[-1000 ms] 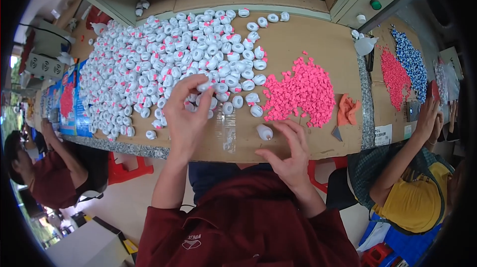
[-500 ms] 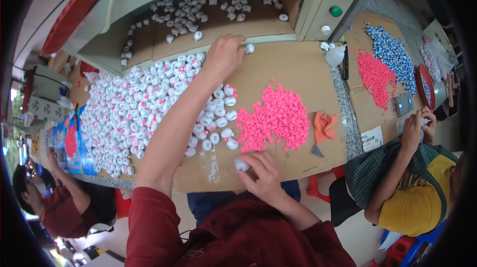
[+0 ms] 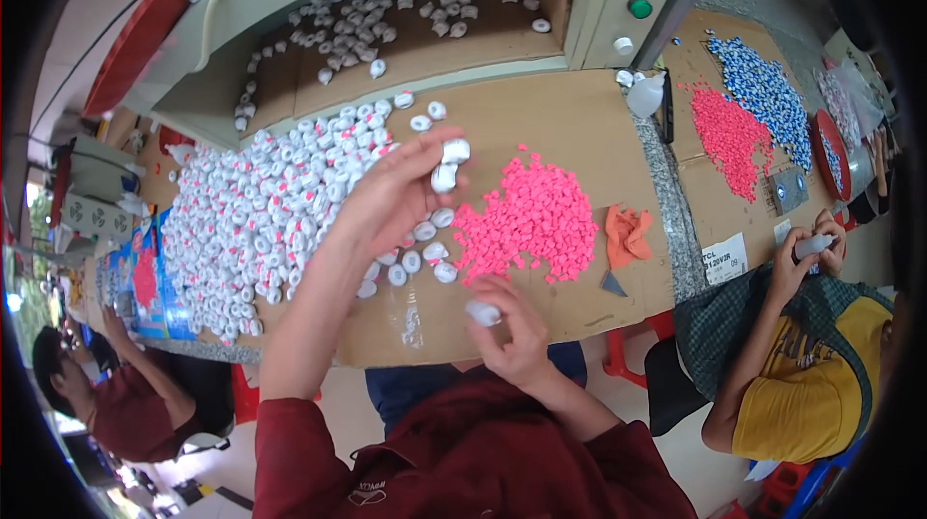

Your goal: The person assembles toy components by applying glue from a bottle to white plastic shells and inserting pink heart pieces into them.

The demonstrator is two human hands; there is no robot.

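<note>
My left hand [image 3: 401, 189] is raised over the cardboard, palm partly up, its fingers closed on two small white rounded plastic pieces [image 3: 450, 164]. Just behind it, a few more white pieces [image 3: 421, 122] lie loose on the board. A wide heap of the same white pieces [image 3: 261, 220], many bearing pink bits, spreads to its left. Near the front edge my right hand [image 3: 516, 331] grips a small whitish squeeze bottle [image 3: 483, 313], tilted to the left. Beyond that hand lies a pile of small pink pieces [image 3: 536, 220].
A grey box-like machine [image 3: 603, 22] stands at the back, with white pieces on cardboard inside. An orange cloth [image 3: 628, 234] and a dark triangular scrap [image 3: 613, 283] lie right of the pink pile. A white bottle [image 3: 645, 96] stands farther back. Co-workers sit on either side.
My left hand has come back from the machine's front edge toward me, turned palm up, and now holds white pieces. The bottle in my right hand has tipped slightly.
</note>
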